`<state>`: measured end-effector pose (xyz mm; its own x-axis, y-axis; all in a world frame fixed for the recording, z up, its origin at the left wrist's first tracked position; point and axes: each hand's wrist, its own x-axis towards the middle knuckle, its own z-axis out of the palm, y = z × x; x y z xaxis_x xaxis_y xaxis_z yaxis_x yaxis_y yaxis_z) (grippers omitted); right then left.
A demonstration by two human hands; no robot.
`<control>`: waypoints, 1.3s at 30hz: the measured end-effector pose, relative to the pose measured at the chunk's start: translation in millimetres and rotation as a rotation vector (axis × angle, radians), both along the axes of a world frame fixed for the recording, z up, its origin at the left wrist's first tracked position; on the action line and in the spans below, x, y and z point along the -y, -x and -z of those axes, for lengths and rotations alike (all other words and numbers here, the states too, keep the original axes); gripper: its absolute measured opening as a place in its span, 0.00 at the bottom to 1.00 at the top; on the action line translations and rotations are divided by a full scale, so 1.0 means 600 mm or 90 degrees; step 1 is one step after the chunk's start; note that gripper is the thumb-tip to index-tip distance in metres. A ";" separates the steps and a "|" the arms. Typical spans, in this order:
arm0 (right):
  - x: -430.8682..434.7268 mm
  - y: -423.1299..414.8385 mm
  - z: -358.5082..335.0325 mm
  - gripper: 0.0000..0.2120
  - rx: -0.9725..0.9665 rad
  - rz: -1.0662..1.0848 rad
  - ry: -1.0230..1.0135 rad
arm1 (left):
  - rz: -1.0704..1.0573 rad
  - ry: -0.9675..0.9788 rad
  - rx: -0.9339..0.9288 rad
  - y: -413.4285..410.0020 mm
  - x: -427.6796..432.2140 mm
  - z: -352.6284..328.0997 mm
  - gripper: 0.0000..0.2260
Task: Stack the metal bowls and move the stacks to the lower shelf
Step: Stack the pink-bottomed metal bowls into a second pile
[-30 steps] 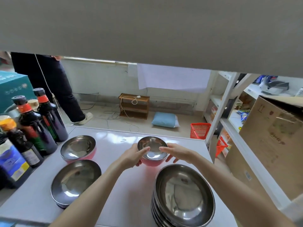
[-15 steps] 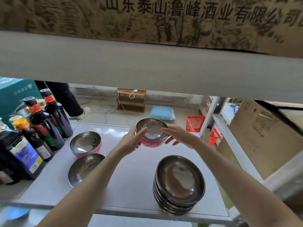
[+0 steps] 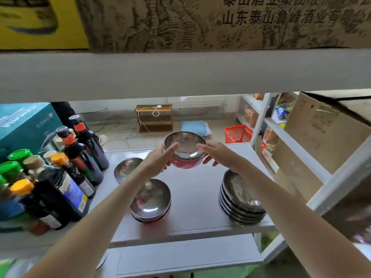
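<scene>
Red-sided metal bowl [image 3: 185,151] gripped between left hand [image 3: 158,160] and right hand [image 3: 217,155] fingers; overhead carton [image 3: 220,23] reads 山东泰山鲁峰酒业.

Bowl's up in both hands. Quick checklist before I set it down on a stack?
1. Grip: left hand and right hand both hold the red-sided bowl: ok.
2. Bowl level, opening up: ok.
3. Bowl lifted off the shelf: ok.
4. Near-left stack top unobstructed: ok.
5. Right stack partly hidden by the forearm: cannot tell.
6. Bottles away from the path: ok.
</scene>
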<state>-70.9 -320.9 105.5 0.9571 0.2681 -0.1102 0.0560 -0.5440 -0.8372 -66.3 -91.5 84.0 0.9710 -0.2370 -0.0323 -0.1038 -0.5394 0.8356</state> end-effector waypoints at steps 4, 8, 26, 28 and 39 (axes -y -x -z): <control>-0.048 0.042 0.013 0.17 0.008 0.035 -0.013 | 0.028 -0.028 -0.005 0.028 -0.046 -0.005 0.28; -0.095 0.073 0.035 0.16 0.023 0.060 -0.013 | 0.013 -0.047 -0.026 0.048 -0.093 0.009 0.27; -0.228 0.174 0.125 0.17 0.005 0.172 0.044 | 0.055 -0.115 -0.004 0.111 -0.208 0.097 0.25; -0.229 0.179 0.132 0.18 0.000 0.180 0.062 | 0.073 -0.125 0.005 0.115 -0.210 0.107 0.26; -0.226 0.170 0.160 0.17 -0.015 0.188 0.098 | 0.094 -0.132 -0.010 0.107 -0.209 0.140 0.36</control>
